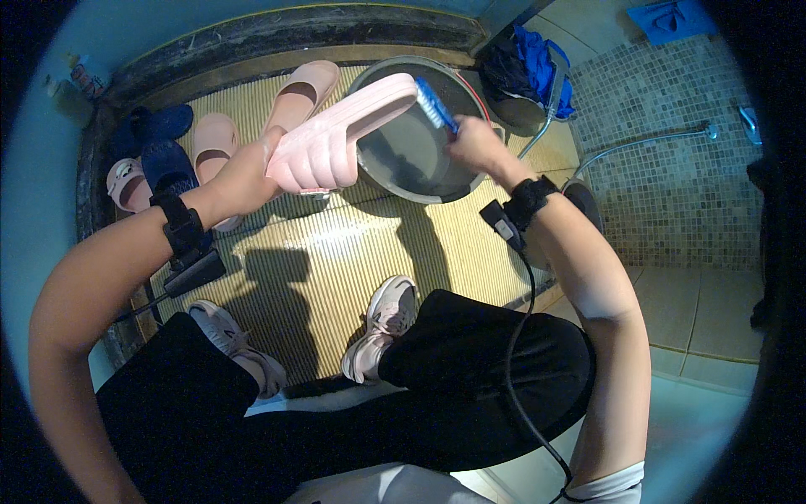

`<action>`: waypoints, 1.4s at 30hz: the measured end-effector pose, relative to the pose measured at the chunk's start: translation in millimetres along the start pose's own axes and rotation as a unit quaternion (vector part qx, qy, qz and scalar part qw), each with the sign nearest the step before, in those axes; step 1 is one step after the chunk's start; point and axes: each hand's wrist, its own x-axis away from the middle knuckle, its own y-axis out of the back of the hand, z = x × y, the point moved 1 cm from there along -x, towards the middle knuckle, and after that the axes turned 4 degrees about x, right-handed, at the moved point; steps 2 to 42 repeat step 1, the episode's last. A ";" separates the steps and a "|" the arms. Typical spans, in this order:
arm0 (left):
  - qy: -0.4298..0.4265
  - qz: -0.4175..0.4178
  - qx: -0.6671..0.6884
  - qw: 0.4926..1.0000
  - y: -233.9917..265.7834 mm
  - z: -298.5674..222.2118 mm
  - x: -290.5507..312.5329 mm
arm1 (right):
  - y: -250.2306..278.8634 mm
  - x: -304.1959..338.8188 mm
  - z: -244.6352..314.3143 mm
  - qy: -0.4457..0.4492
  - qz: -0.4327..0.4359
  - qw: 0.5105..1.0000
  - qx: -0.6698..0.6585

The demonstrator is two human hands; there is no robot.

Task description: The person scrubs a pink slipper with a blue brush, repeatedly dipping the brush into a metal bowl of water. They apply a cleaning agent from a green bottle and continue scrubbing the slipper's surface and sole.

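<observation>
My left hand [250, 172] grips a pink slide sandal [315, 151] by its toe end, holding it up with the heel end pointing to the far right. In my right hand [481, 151] is a blue scrub brush [435, 107] with pale bristles, its head against or very near the slide's heel edge. Both are over or beside a round grey basin [457, 181] with water in it. The slide hides part of the basin's left side. My left fingers are mostly behind the slide.
Pink clogs [300, 91] and dark blue slippers [168, 168] stand at the left on the ribbed yellow mat [336, 277]. A blue and black bundle [537, 76] sits beyond the basin on the right. A shower hose [621, 149] runs along the tiled surface [655, 202].
</observation>
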 end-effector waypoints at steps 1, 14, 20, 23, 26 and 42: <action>-0.019 -0.006 -0.009 1.000 -1.6 -0.3 0.7 | -13.2 -2.4 -3.8 0.003 0.037 0.999 -0.016; -0.019 -0.006 -0.009 1.000 -1.6 -0.3 0.7 | -13.2 -2.4 -3.8 0.003 0.037 0.999 -0.016; -0.019 -0.006 -0.009 1.000 -1.6 -0.3 0.7 | -13.2 -2.4 -3.8 0.003 0.037 0.999 -0.016; -0.019 -0.006 -0.009 1.000 -1.6 -0.3 0.7 | -13.2 -2.4 -3.8 0.003 0.037 0.999 -0.016; -0.019 -0.006 -0.009 1.000 -1.6 -0.3 0.7 | -13.2 -2.4 -3.8 0.003 0.037 0.999 -0.016; -0.019 -0.006 -0.009 1.000 -1.6 -0.3 0.7 | -13.2 -2.4 -3.8 0.003 0.037 0.999 -0.016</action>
